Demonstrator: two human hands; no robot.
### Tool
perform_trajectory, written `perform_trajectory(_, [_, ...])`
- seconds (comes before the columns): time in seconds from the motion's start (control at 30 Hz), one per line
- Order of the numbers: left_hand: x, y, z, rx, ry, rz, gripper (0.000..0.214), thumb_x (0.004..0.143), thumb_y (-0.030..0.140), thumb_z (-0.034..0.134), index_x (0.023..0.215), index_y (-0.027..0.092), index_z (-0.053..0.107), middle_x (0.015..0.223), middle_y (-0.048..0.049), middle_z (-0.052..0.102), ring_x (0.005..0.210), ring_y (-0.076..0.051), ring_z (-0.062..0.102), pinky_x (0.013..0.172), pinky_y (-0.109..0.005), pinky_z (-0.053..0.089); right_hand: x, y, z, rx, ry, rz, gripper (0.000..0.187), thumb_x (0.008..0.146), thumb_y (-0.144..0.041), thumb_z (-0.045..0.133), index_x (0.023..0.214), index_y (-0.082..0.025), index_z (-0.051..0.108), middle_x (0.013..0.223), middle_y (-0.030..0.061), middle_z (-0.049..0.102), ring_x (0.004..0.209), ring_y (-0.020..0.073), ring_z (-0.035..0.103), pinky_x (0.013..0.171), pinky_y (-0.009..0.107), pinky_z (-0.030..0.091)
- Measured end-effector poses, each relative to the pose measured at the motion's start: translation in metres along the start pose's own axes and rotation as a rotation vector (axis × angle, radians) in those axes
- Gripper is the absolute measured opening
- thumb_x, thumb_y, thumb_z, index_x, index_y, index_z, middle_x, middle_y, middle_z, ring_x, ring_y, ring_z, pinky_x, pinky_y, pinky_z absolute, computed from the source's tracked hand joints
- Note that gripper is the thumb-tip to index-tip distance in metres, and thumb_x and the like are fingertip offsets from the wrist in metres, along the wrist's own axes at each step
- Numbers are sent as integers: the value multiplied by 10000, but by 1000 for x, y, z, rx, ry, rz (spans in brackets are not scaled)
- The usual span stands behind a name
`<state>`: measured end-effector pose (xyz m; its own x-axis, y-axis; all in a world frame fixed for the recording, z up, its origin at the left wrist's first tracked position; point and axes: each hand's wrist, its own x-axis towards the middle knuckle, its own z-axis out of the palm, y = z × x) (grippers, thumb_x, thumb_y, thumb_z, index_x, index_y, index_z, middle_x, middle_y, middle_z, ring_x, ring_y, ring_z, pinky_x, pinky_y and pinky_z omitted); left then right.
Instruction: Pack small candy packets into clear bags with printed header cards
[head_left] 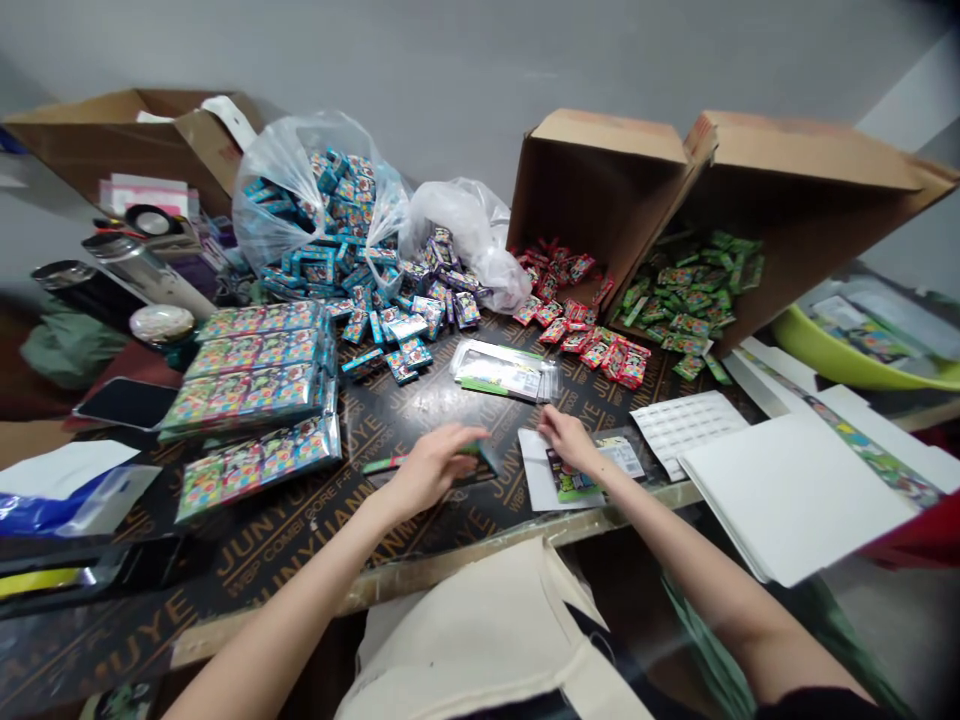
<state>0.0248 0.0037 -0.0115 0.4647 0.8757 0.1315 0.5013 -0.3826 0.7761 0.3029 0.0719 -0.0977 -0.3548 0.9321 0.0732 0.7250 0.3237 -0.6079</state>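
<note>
With the clock centred on the stretch of bench in front and twelve pointing away, wrapped packs are stacked at nine to ten o'clock, apparently squared so they stand steady. At eleven, blue packets spill from an open plastic bag, probably for easy picking. The left hand, at nine, curves over a flat pack; blur hides whether it grips. A clear tray lies at twelve, seemingly within reach. At three, the right hand has its fingertips drawn together over a white card, perhaps steadying it; I cannot tell if it is pinched. Red packets at one and green packets at two sit at cartons opening forward, likely for access.
</note>
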Motion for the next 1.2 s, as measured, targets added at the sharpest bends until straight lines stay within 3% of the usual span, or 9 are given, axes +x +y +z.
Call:
perform_trajectory(0.13, [-8, 3, -5, -426, 396, -148, 210, 758, 229, 577, 966, 215, 547, 908, -13, 579, 856, -151, 548, 765, -256, 421, 7, -17, -6, 100, 85, 29, 119, 840, -261, 414, 921, -198, 475, 833, 42, 598, 727, 173, 562, 675, 292, 415])
perform_trajectory(0.23, [-14, -3, 5, -593, 525, -216, 228, 698, 231, 642, 883, 186, 517, 810, 6, 547, 766, -127, 535, 716, -237, 422, 13, -56, -6, 442, 184, 3, 276, 818, -338, 486, 1057, -210, 433, 1030, 80, 580, 863, 181, 569, 735, 307, 439])
perform_trajectory(0.33, [-18, -6, 13, -654, 581, -257, 265, 660, 242, 681, 851, 174, 509, 786, 11, 538, 752, -126, 531, 709, -234, 422, 14, -104, -2, 846, 119, -37, 358, 780, -342, 567, 1090, -239, 422, 968, 46, 612, 827, 160, 593, 726, 293, 464])
perform_trajectory(0.47, [-22, 0, 3, -610, 535, -338, 212, 663, 270, 684, 768, 156, 539, 733, 13, 567, 697, -116, 530, 675, -222, 418, 13, -141, 4, 966, 52, -40, 349, 723, -284, 644, 1034, -219, 499, 740, -4, 628, 674, 134, 598, 654, 262, 471])
perform_trajectory(0.7, [-16, 14, -23, -584, 318, -402, 173, 651, 269, 689, 737, 124, 646, 677, -23, 625, 640, -134, 555, 616, -233, 419, 11, -142, -3, 943, 40, -58, 330, 691, -252, 671, 990, -199, 542, 680, -18, 627, 618, 125, 597, 594, 240, 473])
perform_trajectory(0.97, [-16, 28, -36, -68, 212, -106, 178, 750, 299, 604, 752, 153, 706, 674, -45, 627, 616, -135, 554, 583, -238, 404, -6, -137, -14, 735, 100, -234, 327, 727, -233, 645, 1035, -207, 537, 748, 6, 634, 677, 137, 617, 667, 277, 508])
perform_trajectory(1.1, [-15, 32, -39, -84, 147, -156, 171, 752, 287, 603, 744, 148, 701, 654, -35, 627, 618, -132, 560, 546, -216, 398, -8, -136, -16, 772, 68, -194, 325, 737, -234, 641, 1036, -207, 519, 718, 2, 638, 649, 132, 614, 635, 264, 507])
perform_trajectory(1.2, [-17, 34, -35, 0, 167, -112, 177, 772, 266, 572, 725, 142, 689, 649, -30, 600, 602, -118, 545, 533, -208, 390, -6, -134, -17, 759, 70, -216, 308, 740, -228, 640, 1023, -205, 519, 714, 3, 638, 656, 136, 620, 634, 266, 512])
